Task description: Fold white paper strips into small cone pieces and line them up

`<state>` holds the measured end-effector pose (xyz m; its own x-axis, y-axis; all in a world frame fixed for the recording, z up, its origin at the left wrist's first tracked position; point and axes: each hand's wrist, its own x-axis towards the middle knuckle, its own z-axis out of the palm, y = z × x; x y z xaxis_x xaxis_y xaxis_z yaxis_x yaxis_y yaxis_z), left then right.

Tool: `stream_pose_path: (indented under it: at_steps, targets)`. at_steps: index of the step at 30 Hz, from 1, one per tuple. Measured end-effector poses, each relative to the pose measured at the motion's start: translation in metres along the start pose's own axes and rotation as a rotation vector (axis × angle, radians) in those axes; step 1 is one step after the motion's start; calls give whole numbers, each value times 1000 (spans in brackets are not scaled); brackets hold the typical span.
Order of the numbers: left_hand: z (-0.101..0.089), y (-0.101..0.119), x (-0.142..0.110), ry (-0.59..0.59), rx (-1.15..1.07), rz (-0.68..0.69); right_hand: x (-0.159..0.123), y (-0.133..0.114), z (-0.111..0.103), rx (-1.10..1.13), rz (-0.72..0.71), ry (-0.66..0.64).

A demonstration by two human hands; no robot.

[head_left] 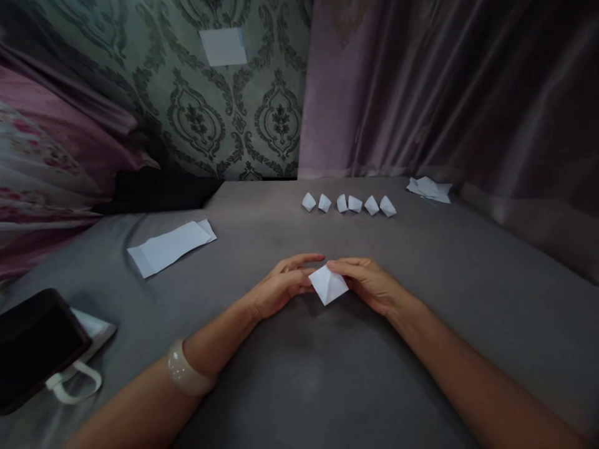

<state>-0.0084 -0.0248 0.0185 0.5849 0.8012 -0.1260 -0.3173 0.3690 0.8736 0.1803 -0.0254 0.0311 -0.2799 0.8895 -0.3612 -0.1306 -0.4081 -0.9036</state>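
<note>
A small folded white paper (pixel 328 285), diamond-shaped with a raised crease down its middle, is held over the grey surface in front of me. My right hand (pixel 369 280) pinches its upper right edge, thumb on top and the other fingers behind. At the left corner of the paper, my left hand (pixel 281 285) has its thumb and fingers against it, while the index finger stretches out beyond the top. The paper hides some of the fingertips. Beyond my hands stands a row of several folded white paper pieces (pixel 355 204) of similar size.
Flat white paper strips (pixel 173 246) lie to the left, and more loose paper (pixel 429 189) lies at the far right. A phone (pixel 40 349) with a white cable (pixel 77 386) is at the near left. Black cloth (pixel 163 190) lies by the patterned wall; curtains (pixel 421 93) hang behind.
</note>
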Motion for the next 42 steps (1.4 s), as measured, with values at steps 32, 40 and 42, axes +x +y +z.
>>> stream_pose_path:
  at_steps: [32,40,42]
  targets:
    - [1,-6,6,325,240,-10,10,13,9,2,59,102]
    - [0,-8,8,368,215,38,4,14,13,29,40,-41]
    - [1,-8,8,379,235,42,5,15,13,41,48,-25]
